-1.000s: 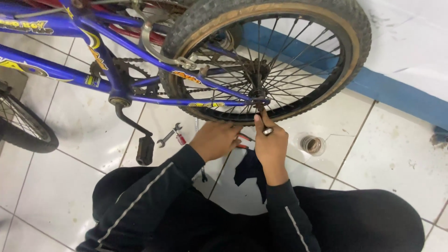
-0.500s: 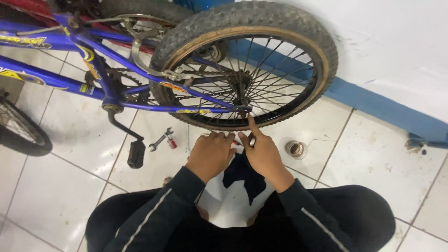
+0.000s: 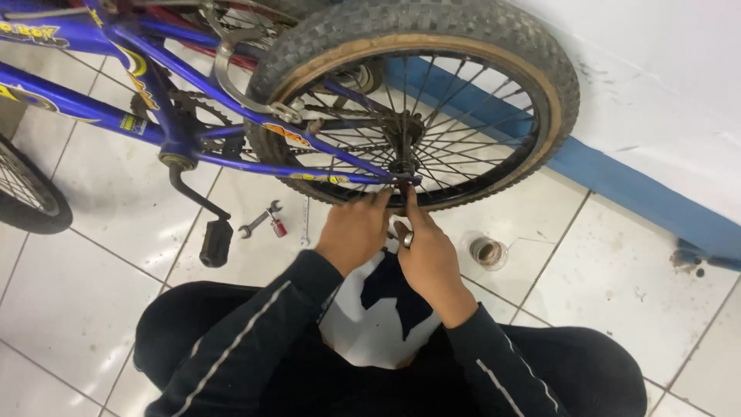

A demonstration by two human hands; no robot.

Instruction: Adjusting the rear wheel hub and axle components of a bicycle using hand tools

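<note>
- A small round container (image 3: 488, 252) stands on the white tiled floor (image 3: 617, 286) at centre right of the frame, just right of the right hand; its inside looks brownish, but what it holds is too small to make out.
- The blue bicycle frame (image 3: 231, 100) runs off the upper left edge, and a second tyre (image 3: 31, 201) is cut off at the left edge.
- The rear wheel (image 3: 417, 100) fills the upper middle; its hub and axle end (image 3: 403, 167) sit at the wheel's centre, partly hidden behind spokes and fingertips.
- A dark cloth (image 3: 394, 289) lies on the floor between the person's knees, mostly covered by the wrists.
- A wrench (image 3: 258, 222) and a small red-handled tool (image 3: 278, 227) lie on the floor at centre left, beside the black pedal (image 3: 215, 242).
- The left hand (image 3: 353, 233) reaches up from the lower centre, fingers curled, tips at the lower rim just below the axle; whether it grips anything cannot be told.
- The right hand (image 3: 428, 259) sits just beside it, forefinger stretched up to the axle end, the other fingers closed on a small metal ring-like part (image 3: 407, 239).
- Both sleeves are dark with a pale stripe.
</note>
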